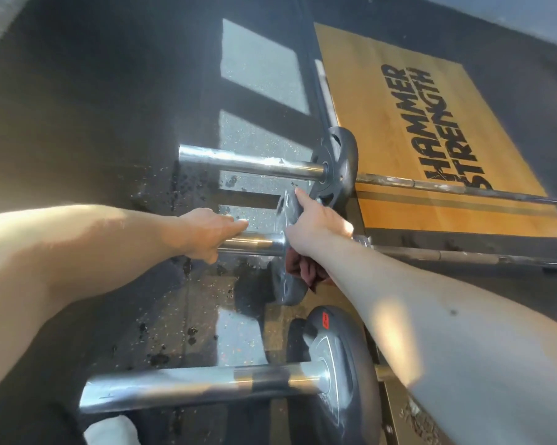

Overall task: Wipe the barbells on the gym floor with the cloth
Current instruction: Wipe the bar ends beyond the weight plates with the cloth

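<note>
My left hand (206,234) grips sleeve (254,244) of middle barbell (463,255); right hand (315,226) clutches cloth (309,271) against its plate (286,290), fingers apparently over rim.

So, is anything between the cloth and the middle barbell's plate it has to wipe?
Nothing visible. The cloth is bunched under the right hand, right against the middle plate on its inner side. The left hand grips that bar's sleeve on the plate's other side, out of the way.

"HAMMER STRENGTH" on the wooden platform (383,101)
</note>
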